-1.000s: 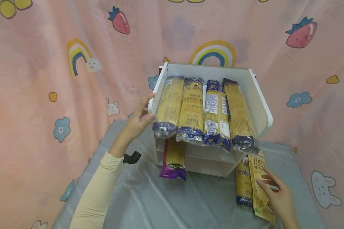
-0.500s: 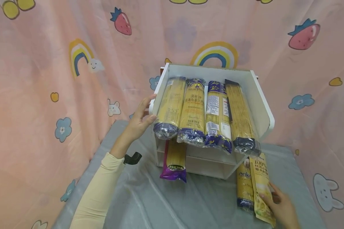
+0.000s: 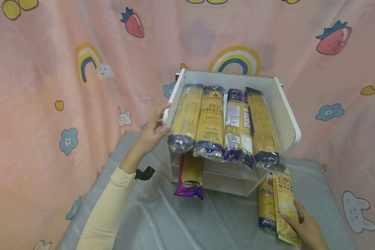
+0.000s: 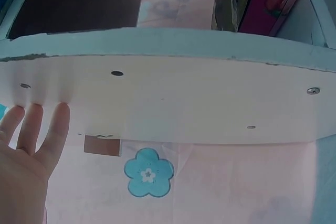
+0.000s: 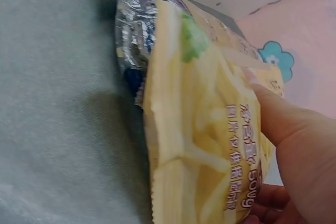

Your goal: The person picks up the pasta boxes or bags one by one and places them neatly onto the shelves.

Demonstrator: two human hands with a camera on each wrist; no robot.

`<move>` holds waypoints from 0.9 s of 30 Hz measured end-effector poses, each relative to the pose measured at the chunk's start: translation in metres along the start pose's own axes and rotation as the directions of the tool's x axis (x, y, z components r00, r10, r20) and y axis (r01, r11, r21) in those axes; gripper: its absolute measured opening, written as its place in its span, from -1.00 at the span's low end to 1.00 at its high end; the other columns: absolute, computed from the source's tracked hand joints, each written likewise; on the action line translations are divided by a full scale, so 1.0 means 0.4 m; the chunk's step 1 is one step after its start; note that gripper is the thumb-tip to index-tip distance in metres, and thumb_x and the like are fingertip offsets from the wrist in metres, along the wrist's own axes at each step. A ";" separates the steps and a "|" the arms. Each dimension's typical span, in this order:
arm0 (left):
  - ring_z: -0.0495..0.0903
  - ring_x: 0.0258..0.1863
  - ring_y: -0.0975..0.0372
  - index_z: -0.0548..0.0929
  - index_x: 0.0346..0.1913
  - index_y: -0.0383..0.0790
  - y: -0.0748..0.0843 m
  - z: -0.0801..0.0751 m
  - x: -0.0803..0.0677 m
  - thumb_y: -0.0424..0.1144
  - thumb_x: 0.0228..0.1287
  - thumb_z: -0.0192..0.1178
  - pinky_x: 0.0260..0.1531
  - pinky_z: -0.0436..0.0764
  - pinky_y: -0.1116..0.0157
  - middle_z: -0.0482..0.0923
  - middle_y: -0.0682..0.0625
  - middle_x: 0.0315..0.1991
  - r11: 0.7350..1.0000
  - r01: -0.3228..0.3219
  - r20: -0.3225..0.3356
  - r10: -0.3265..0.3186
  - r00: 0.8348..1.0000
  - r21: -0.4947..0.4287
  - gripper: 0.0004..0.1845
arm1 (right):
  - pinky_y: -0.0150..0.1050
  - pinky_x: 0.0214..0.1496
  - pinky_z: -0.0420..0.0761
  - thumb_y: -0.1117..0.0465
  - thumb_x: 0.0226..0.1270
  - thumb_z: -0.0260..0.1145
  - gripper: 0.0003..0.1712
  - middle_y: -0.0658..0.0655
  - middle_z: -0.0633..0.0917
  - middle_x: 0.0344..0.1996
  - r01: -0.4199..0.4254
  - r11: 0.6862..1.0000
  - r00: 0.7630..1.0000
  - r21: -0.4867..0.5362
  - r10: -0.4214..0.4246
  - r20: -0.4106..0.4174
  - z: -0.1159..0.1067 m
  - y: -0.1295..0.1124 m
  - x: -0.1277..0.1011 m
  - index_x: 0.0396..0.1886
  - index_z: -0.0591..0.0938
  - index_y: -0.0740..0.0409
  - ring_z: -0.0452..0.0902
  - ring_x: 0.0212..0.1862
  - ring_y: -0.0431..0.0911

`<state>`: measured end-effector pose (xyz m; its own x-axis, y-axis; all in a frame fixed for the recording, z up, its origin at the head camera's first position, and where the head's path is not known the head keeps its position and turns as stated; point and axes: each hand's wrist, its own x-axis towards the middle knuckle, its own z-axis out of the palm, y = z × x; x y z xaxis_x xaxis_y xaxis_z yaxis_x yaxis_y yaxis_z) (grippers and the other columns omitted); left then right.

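Observation:
My right hand (image 3: 306, 225) grips a flat yellow pasta bag (image 3: 285, 208), thumb on its front and fingers behind, lower right in the head view. In the right wrist view the bag (image 5: 210, 129) fills the middle, partly covering a spaghetti pack (image 5: 134, 30) with a blue end. That spaghetti pack (image 3: 266, 205) lies just left of the bag. My left hand (image 3: 151, 133) touches the left side of the white shelf (image 3: 287, 114) with fingers extended. In the left wrist view, its fingertips (image 4: 62, 109) rest at the white side panel (image 4: 210, 98).
Several spaghetti packs (image 3: 209, 121) lie side by side on the shelf's slanted top. A purple-ended pasta pack (image 3: 190, 177) sticks out from a lower level. The shelf stands on a grey cloth (image 3: 162, 215) before a pink patterned curtain (image 3: 156, 52).
My right hand has moved down along the yellow bag and closed its fingers round the bag's lower edge. The left hand stays on the shelf's side.

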<state>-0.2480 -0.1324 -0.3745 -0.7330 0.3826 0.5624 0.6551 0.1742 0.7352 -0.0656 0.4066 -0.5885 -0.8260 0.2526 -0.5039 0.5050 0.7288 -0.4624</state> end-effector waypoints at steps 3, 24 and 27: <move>0.40 0.23 -0.08 0.10 0.51 -0.11 -0.001 0.000 -0.001 0.45 0.27 -0.02 0.17 0.50 -0.20 0.21 -0.22 0.40 1.000 0.000 -0.001 0.000 1.000 0.006 -0.05 | -0.20 -0.48 0.47 -0.52 0.23 0.14 0.36 0.24 0.65 -0.43 0.014 1.000 1.000 -0.018 -0.014 0.002 -0.002 0.003 0.004 0.56 -0.33 0.24 0.51 -0.48 -0.06; 0.37 0.28 -0.03 0.07 0.52 -0.09 -0.005 0.001 0.000 0.45 0.28 -0.04 0.20 0.48 -0.16 0.16 -0.18 0.43 1.000 -0.002 0.009 0.002 1.000 0.010 -0.05 | -0.11 -0.42 0.68 -0.28 0.24 0.35 0.34 0.24 0.80 -0.28 -0.007 0.944 1.000 0.328 0.014 -0.019 -0.017 0.008 -0.008 0.58 -0.42 -0.03 0.69 -0.48 -0.08; 0.38 0.26 -0.02 0.07 0.52 -0.08 -0.003 0.000 -0.001 0.45 0.27 -0.04 0.18 0.51 -0.15 0.17 -0.17 0.44 1.000 -0.001 0.007 0.001 1.000 0.012 -0.05 | -0.09 -0.34 0.73 -0.23 0.25 0.37 0.33 0.23 0.79 -0.25 -0.008 0.925 1.000 0.381 0.017 -0.022 -0.024 0.001 -0.019 0.57 -0.44 -0.10 0.71 -0.42 -0.13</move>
<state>-0.2485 -0.1329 -0.3756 -0.7313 0.3888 0.5605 0.6578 0.1847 0.7301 -0.0617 0.4109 -0.5778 -0.8223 0.2792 -0.4958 0.5687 0.4293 -0.7016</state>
